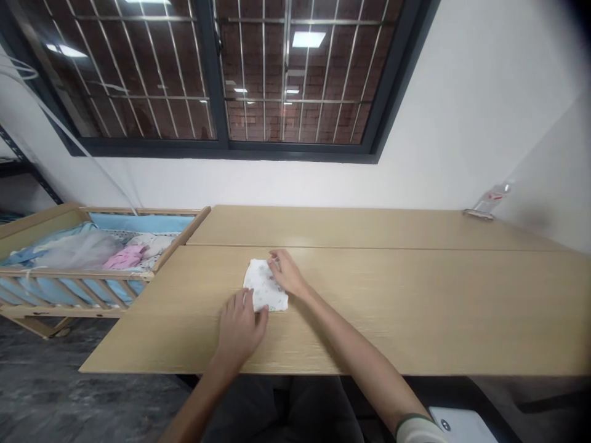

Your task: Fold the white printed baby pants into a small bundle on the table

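A small white cloth (265, 284) with a faint printed pattern lies flat, apparently folded, on the wooden table (392, 307). My left hand (241, 326) rests at its lower left edge, fingers spread and thumb touching the near side. Over the upper right corner is my right hand (287, 274), its fingers loosely bent and slightly apart, covering part of that edge. Neither hand visibly grips the cloth; the undersides of the right fingers are hidden.
Left of the table stands a wooden crib (180, 246) holding blue bedding and a pink cloth (124, 257). A clear plastic bottle (493, 200) leans in the back right corner. A white phone-like device (464, 424) lies below the front edge, by my right arm.
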Available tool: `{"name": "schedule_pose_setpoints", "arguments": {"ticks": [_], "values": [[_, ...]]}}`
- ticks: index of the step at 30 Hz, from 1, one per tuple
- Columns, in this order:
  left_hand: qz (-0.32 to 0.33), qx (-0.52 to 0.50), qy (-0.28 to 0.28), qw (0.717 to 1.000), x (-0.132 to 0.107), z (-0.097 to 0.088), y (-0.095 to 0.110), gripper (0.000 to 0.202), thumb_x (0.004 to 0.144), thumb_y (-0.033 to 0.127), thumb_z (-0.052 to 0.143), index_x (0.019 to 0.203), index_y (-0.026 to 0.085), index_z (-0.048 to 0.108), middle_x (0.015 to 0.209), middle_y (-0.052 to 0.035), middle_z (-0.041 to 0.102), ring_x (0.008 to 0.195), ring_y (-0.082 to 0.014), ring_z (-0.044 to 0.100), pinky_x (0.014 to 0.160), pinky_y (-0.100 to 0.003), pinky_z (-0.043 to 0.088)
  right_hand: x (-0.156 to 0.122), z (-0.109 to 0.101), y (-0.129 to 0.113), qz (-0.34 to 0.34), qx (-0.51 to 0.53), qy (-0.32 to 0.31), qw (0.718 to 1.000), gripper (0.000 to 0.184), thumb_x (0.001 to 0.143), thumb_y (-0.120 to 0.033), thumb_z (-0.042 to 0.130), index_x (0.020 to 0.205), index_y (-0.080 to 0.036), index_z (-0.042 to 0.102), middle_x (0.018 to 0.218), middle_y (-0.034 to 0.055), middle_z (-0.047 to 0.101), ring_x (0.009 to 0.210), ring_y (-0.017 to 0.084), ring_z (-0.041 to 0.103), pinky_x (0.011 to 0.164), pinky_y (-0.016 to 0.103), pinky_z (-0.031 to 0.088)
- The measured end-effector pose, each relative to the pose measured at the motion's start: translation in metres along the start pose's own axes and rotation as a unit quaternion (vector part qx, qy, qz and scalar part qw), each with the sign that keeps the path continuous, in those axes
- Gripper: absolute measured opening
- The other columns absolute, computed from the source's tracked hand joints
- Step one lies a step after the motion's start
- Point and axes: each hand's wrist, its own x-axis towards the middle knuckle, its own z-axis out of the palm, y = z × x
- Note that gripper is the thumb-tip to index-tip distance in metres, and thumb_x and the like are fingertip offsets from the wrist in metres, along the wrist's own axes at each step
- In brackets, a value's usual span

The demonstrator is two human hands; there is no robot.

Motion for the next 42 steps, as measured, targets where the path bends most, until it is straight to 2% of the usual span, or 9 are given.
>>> {"name": "schedule_pose_setpoints", "arguments": {"ticks": [3, 6, 9, 13, 19, 28, 36, 39, 42], "values": [[0.031, 0.059, 0.014, 0.998, -0.049, 0.007, 0.016, 0.055, 0.097, 0.040, 0.049, 0.142, 0.009, 0.050, 0.141, -0.0221, 0.057, 0.132, -0.0379, 0.050, 0.102, -0.050, 0.044, -0.020, -0.001, -0.043, -0.124, 0.013, -0.146, 0.981, 0.047, 0.107, -0.044, 0.038, 0.143, -0.016, 0.050, 0.143, 0.0150, 0.057, 0.133, 0.023, 0.052, 0.113, 0.039, 0.039], [0.029, 0.098, 0.011, 0.995, -0.066, 0.016, 0.023, 0.053, 0.098, 0.040, 0.046, 0.138, 0.007, 0.056, 0.138, -0.0245, 0.060, 0.132, -0.0405, 0.050, 0.101, -0.054, 0.045, -0.039, 0.008, -0.072, -0.218, 0.020, -0.268, 0.938, 0.051, 0.108, -0.045, 0.037, 0.151, -0.021, 0.045, 0.158, 0.0111, 0.045, 0.147, 0.022, 0.039, 0.120, 0.038, 0.031], [0.040, 0.121, 0.005, 0.992, -0.066, 0.021, 0.021, 0.043, 0.098, 0.036, 0.045, 0.126, 0.014, 0.068, 0.122, -0.0204, 0.070, 0.123, -0.0396, 0.057, 0.103, -0.058, 0.043, -0.050, 0.021, -0.074, -0.230, 0.025, -0.345, 0.910, 0.051, 0.108, -0.043, 0.037, 0.155, -0.025, 0.041, 0.165, 0.0058, 0.034, 0.153, 0.019, 0.029, 0.125, 0.037, 0.023], [0.037, 0.120, 0.022, 0.992, -0.063, 0.020, 0.017, 0.042, 0.098, 0.037, 0.046, 0.124, 0.015, 0.069, 0.119, -0.0191, 0.071, 0.118, -0.0366, 0.060, 0.099, -0.054, 0.047, -0.048, 0.033, -0.049, -0.174, -0.008, -0.385, 0.906, 0.052, 0.108, -0.046, 0.036, 0.157, -0.028, 0.039, 0.165, 0.0037, 0.031, 0.154, 0.018, 0.024, 0.127, 0.040, 0.017], [0.036, 0.123, 0.010, 0.992, -0.060, 0.017, 0.016, 0.046, 0.099, 0.036, 0.045, 0.136, 0.014, 0.059, 0.139, -0.0202, 0.061, 0.133, -0.0357, 0.052, 0.105, -0.051, 0.044, -0.020, 0.035, -0.015, -0.162, -0.097, -0.369, 0.910, 0.057, 0.107, -0.053, 0.031, 0.159, -0.029, 0.033, 0.168, 0.0033, 0.022, 0.157, 0.020, 0.014, 0.128, 0.045, 0.008], [0.031, 0.126, -0.008, 0.992, -0.059, 0.013, 0.016, 0.047, 0.099, 0.035, 0.046, 0.140, 0.012, 0.057, 0.147, -0.0206, 0.056, 0.137, -0.0362, 0.049, 0.110, -0.053, 0.040, 0.033, 0.036, 0.034, -0.134, -0.163, -0.315, 0.926, 0.066, 0.106, -0.058, 0.025, 0.162, -0.024, 0.023, 0.169, 0.0062, 0.015, 0.158, 0.023, 0.009, 0.127, 0.047, 0.005], [0.024, 0.143, -0.024, 0.989, -0.059, 0.014, 0.018, 0.048, 0.100, 0.035, 0.044, 0.139, 0.010, 0.058, 0.147, -0.0218, 0.055, 0.137, -0.0371, 0.050, 0.111, -0.054, 0.039, 0.038, 0.040, 0.046, -0.125, -0.159, -0.269, 0.942, 0.069, 0.105, -0.059, 0.022, 0.163, -0.021, 0.023, 0.169, 0.0072, 0.018, 0.157, 0.024, 0.011, 0.128, 0.045, 0.005], [0.021, 0.142, -0.026, 0.989, -0.060, 0.014, 0.019, 0.048, 0.100, 0.035, 0.044, 0.139, 0.010, 0.058, 0.148, -0.0211, 0.055, 0.137, -0.0370, 0.049, 0.114, -0.056, 0.036, 0.028, 0.038, 0.049, -0.100, -0.110, -0.178, 0.973, 0.071, 0.104, -0.060, 0.021, 0.162, -0.019, 0.026, 0.169, 0.0103, 0.021, 0.157, 0.025, 0.013, 0.127, 0.045, 0.010], [0.014, 0.113, -0.023, 0.993, -0.058, 0.014, 0.014, 0.047, 0.100, 0.034, 0.045, 0.140, 0.013, 0.057, 0.146, -0.0193, 0.057, 0.137, -0.0359, 0.050, 0.116, -0.061, 0.030, 0.013, 0.027, 0.050, -0.059, -0.047, -0.023, 0.997, 0.066, 0.105, -0.057, 0.022, 0.154, -0.016, 0.039, 0.162, 0.0163, 0.035, 0.153, 0.027, 0.026, 0.124, 0.048, 0.021]]}}
